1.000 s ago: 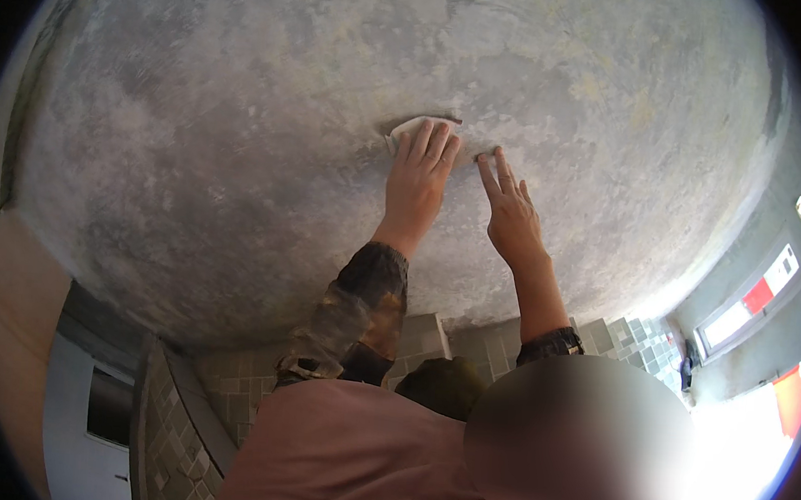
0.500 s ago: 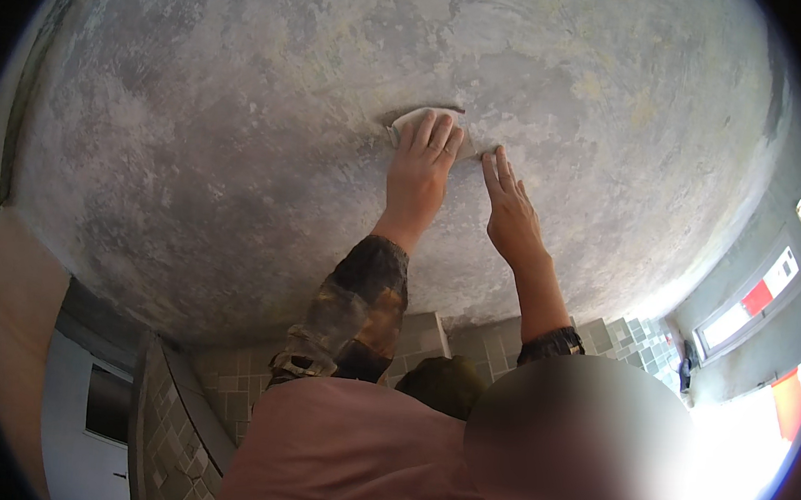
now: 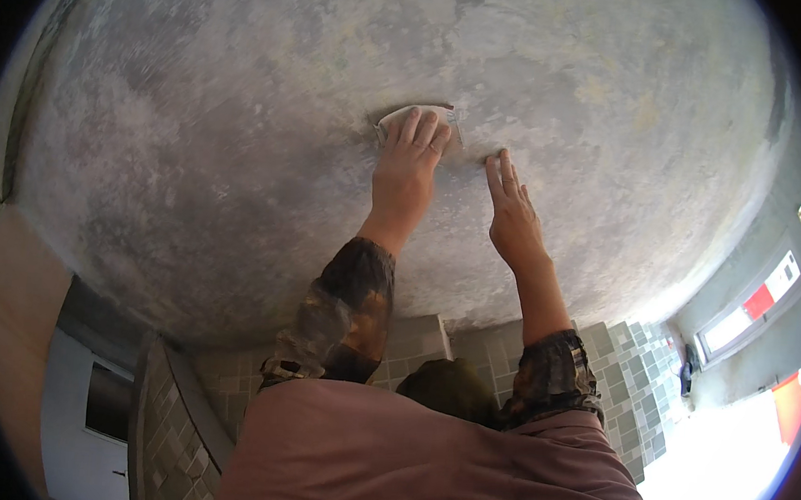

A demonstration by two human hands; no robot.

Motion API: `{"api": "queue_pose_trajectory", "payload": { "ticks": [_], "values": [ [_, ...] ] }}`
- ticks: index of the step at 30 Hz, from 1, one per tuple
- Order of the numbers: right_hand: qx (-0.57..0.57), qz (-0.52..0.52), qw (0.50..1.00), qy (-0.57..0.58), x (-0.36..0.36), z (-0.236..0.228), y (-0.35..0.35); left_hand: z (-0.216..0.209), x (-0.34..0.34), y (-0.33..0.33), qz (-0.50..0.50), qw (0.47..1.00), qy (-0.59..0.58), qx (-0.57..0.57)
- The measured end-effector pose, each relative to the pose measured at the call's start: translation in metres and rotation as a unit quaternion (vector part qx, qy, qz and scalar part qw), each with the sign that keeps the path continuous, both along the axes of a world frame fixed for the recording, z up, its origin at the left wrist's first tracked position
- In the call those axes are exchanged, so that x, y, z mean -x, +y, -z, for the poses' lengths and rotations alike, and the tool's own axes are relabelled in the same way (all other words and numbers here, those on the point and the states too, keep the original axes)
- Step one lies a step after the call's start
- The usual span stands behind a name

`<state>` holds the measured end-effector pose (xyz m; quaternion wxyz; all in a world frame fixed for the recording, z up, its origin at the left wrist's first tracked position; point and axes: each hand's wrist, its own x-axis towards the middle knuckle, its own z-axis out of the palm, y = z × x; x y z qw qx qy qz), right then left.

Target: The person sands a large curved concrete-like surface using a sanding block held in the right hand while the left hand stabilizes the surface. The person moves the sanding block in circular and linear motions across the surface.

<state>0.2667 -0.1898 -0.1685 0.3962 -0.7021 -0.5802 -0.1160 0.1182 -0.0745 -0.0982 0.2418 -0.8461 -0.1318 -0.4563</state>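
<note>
Item under inspection: a pale sheet [image 3: 398, 117], located against the mottled grey wall [image 3: 241, 146], beneath the fingers of the left hand [image 3: 403, 181].

Handling, as judged: the sheet appears thin and very light, pliable rather than stiff, and unlikely to break, though its edges could crease or tear under a hard drag. The face toward the wall is hidden; its grip or slipperiness cannot be confirmed. The recommended hold is on the back, near the middle, with fingers spread to distribute pressure; the loose upper corners give poor purchase.

Appearance: off-white back, uneven outline, a dark reddish strip along the upper right edge, and faint marks near the right side too small to make out. The upper left edge seems slightly raised from the wall.

Hands: the left hand lies over the sheet with fingers extended; whether the thumb pinches it cannot be told. The right hand [image 3: 515, 219] is apart from the sheet, to its right, fingers straight, fingertips at the wall, nothing visible in its hold.
</note>
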Motion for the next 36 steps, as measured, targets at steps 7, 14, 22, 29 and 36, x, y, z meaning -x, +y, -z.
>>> {"api": "queue_pose_trajectory", "payload": {
  "ticks": [7, 14, 22, 29, 36],
  "values": [
    [0.002, -0.005, 1.000, 0.004, 0.000, 0.000, 0.002, 0.055, 0.013, -0.010, -0.038, 0.987, 0.146, 0.057],
    [0.002, -0.002, 1.000, 0.001, 0.001, -0.001, 0.000, 0.013, 0.024, 0.004, 0.001, 1.000, 0.004, -0.017],
    [-0.012, 0.001, 1.000, 0.000, 0.002, 0.001, 0.002, 0.049, 0.036, -0.005, -0.040, 0.994, 0.095, 0.034],
    [-0.011, 0.017, 1.000, -0.003, 0.014, -0.005, 0.000, 0.018, 0.052, 0.003, -0.032, 0.999, -0.004, -0.019],
    [-0.035, -0.014, 0.999, -0.019, 0.038, 0.001, 0.019, 0.031, 0.056, 0.013, -0.087, 0.996, 0.024, -0.008]
  ]
}}
